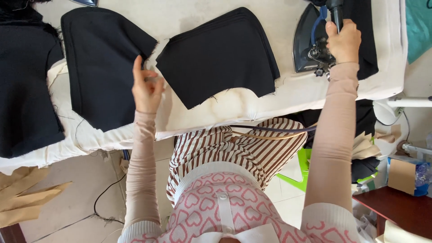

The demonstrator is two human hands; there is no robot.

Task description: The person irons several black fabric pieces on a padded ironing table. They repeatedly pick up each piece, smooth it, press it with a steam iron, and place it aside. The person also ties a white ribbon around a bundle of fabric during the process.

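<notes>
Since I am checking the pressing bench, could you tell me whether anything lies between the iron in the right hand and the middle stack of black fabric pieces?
Nothing visible does. The right hand grips the iron at the right end of the padded board. Between it and the middle stack of black fabric pieces only bare cream cover shows. The left hand is raised on the stack's far side.

Only one package-like item: a brown cardboard box point(402, 175) at the lower right of the frame, boxy, plain tan face toward the camera. It sits next to something blue and clear, possibly a plastic wrap or bag point(422, 177); can't tell which. Both are just above a dark red-brown surface point(400, 211). No labels, signs or screens visible.
</notes>
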